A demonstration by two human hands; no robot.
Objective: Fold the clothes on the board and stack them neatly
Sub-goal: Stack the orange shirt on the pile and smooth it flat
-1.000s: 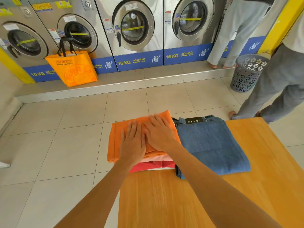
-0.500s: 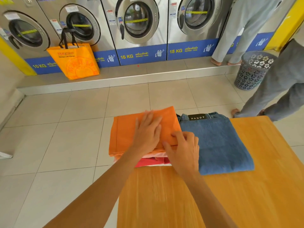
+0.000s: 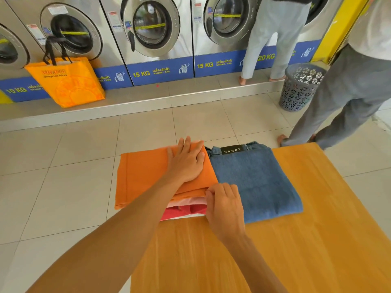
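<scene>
A folded orange garment (image 3: 143, 176) tops a stack at the far left corner of the wooden board (image 3: 317, 240), hanging over its left edge. Pink (image 3: 190, 201) and red (image 3: 179, 211) folded layers show beneath it. My left hand (image 3: 187, 163) lies flat, fingers spread, on the orange garment's far right part. My right hand (image 3: 225, 206) rests against the stack's near right corner, thumb at the orange edge, fingers curled down the side. Folded blue jeans (image 3: 254, 182) with a black label lie beside the stack on the right, touching it.
Washing machines (image 3: 152, 28) line the far wall on a raised step. An orange bag (image 3: 67, 83) stands on the step at left, a grey laundry basket (image 3: 300, 87) at right. One person (image 3: 349, 98) stands close to the board's far right corner; another person (image 3: 273, 39) faces a machine.
My left hand slid toward the far right corner of the orange garment. My right hand moved from the top of the stack down to its near right corner.
</scene>
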